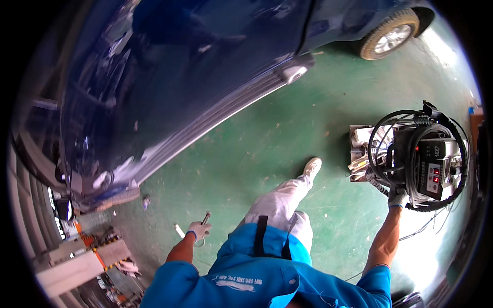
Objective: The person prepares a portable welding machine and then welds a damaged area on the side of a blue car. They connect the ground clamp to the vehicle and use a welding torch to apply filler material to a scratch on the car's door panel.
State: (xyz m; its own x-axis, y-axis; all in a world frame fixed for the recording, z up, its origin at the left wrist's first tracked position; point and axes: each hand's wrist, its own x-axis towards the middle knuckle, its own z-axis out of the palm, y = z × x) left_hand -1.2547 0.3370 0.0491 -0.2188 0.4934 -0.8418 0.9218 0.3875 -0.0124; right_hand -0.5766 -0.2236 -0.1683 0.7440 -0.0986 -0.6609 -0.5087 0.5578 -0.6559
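Note:
My left hand (197, 230), in a pale glove, is closed round a slim metal rod-like tool (206, 217) held low at my left side. Beside that hand is a white cylindrical end (179, 231), and a thin pale cable loops below. My right arm reaches out to a black wheeled-cart-sized machine (434, 177) with a red lit display. The gloved right hand (397, 198) is closed at its near edge, fingers partly hidden by the machine. Thick black hoses (379, 134) coil around the machine's top.
A dark blue vehicle (205, 66) with a side step (221, 115) fills the far left. Its wheel (391, 35) is at the far right. A tray of small tools (359, 163) sits left of the machine. Cables (411, 236) trail over the green floor (267, 149). Equipment (77, 267) stands lower left.

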